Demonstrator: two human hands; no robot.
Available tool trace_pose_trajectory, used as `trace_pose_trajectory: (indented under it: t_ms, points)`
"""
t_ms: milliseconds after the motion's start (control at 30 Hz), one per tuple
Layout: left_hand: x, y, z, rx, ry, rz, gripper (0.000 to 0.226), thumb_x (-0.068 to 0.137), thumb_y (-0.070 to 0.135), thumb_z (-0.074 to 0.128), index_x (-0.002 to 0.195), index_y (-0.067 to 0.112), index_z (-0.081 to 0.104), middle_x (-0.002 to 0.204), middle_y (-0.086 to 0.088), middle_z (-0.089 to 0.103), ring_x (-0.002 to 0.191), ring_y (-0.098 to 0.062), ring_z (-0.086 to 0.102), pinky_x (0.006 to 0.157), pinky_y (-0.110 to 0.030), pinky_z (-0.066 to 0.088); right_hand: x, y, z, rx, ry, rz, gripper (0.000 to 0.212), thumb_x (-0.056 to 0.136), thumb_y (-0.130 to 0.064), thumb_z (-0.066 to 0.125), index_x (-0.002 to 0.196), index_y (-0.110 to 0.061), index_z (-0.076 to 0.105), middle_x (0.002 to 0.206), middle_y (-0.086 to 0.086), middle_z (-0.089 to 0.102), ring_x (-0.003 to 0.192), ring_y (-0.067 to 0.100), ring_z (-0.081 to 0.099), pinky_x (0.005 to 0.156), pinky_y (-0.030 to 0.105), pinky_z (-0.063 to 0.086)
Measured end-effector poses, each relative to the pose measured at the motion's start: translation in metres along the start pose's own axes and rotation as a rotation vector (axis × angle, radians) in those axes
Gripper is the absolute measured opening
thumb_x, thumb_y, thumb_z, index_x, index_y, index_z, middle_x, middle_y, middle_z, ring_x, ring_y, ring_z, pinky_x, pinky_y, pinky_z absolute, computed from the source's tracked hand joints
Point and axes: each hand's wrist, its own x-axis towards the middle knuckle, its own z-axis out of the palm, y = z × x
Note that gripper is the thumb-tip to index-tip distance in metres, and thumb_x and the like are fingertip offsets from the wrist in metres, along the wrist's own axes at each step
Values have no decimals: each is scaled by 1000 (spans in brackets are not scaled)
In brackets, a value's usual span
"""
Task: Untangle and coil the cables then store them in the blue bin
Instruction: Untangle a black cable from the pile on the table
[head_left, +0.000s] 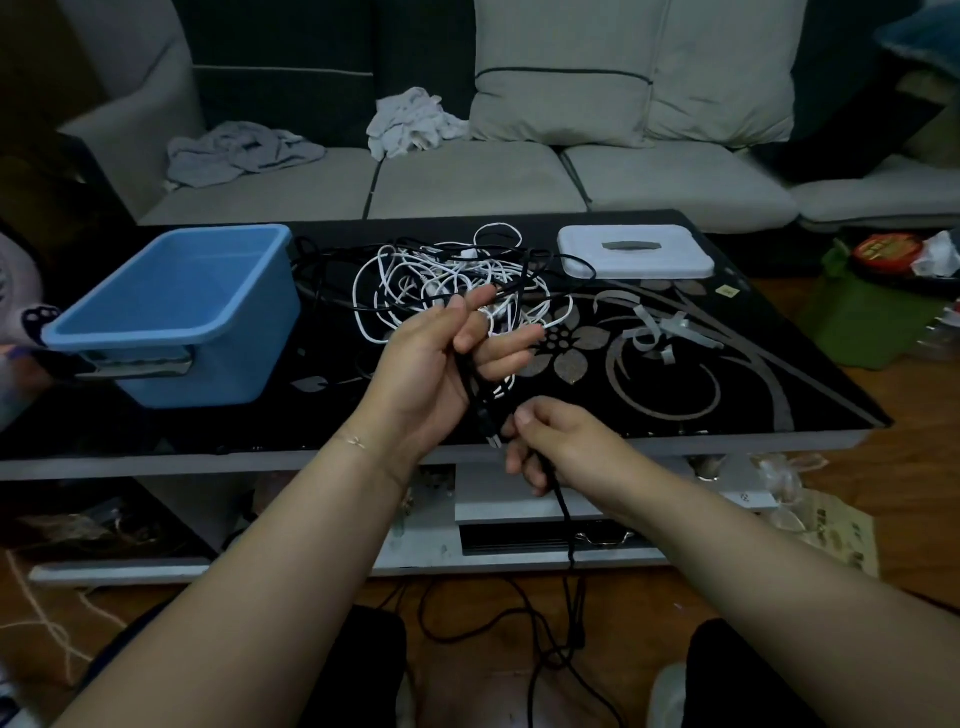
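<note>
My left hand (447, 358) has its thumb and curled fingers round a black cable (480, 405) near its plug end, the index finger stretched out; my right hand (550, 447) pinches the same cable lower down, and from there it drops to the floor in loose loops. I am working this one free, I judge. The white and black tangle (447, 280) lies on the table (727, 364), just right of the blue bin (176, 312), which looks empty, though the light is dim. Next I need to draw up the slack and wind it round my left hand.
</note>
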Motion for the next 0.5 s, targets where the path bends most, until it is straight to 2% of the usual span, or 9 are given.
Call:
trace_pose_trajectory:
  t_ms: [67,134,200,234,301,334,367,434,501]
  points:
    - [-1,-2,1,57,-14,34,23,106,14,28,113,2,46,56,3,46,70,-26,73,59,-30,60,-4,-1,-1,-183,-37,-64,13,103,-18,38,103,-20,51,65,1,58,50,8,47,53,24,45]
    - [-2,-5,2,189,0,66,21,106,12,27,109,5,46,78,-5,55,66,-26,72,57,-30,59,-7,0,-3,-355,-89,-95,25,101,-18,41,124,-28,45,66,-2,57,57,8,53,61,31,50]
    - [-1,-8,1,353,9,99,22,106,12,26,122,7,40,89,-7,58,66,-25,72,59,-30,60,-9,-1,-4,-480,-128,-103,38,100,-18,43,136,-30,39,66,-6,58,64,20,55,66,40,51]
    - [-1,-11,0,442,3,110,25,106,12,25,130,11,33,88,-5,60,67,-23,72,62,-31,60,-9,-1,-5,-525,-128,-110,36,100,-18,44,134,-28,42,66,-7,59,65,19,57,65,38,50]
    - [-2,-18,-1,617,-18,140,35,106,14,25,141,18,24,85,0,63,71,-21,72,66,-32,59,-10,-6,-6,-585,-106,-120,21,100,-19,45,119,-19,54,67,-7,62,61,1,56,59,24,46]
    - [-2,-20,0,686,-27,159,39,106,15,26,144,18,22,85,2,64,73,-20,72,69,-32,59,-12,-10,-6,-591,-100,-118,16,99,-20,47,111,-17,57,69,-7,64,62,-1,57,60,22,45]
    - [-3,-23,0,749,-35,179,41,105,16,27,146,18,20,87,4,65,75,-19,72,71,-33,59,-13,-12,-7,-575,-101,-114,14,98,-22,49,107,-15,58,72,-5,65,65,1,60,63,26,48]
    - [-5,-24,1,904,-66,237,45,105,18,29,149,19,17,95,7,66,80,-17,72,76,-32,59,-15,-15,-12,-489,-166,-91,20,96,-22,54,114,-12,55,82,-2,67,74,12,65,75,35,52]
    - [-8,-23,3,1108,-123,286,50,104,21,31,151,22,13,104,12,65,83,-11,70,79,-31,57,-18,-15,-19,-488,-286,-44,32,96,-24,54,127,-26,46,90,4,67,74,13,66,79,36,52]
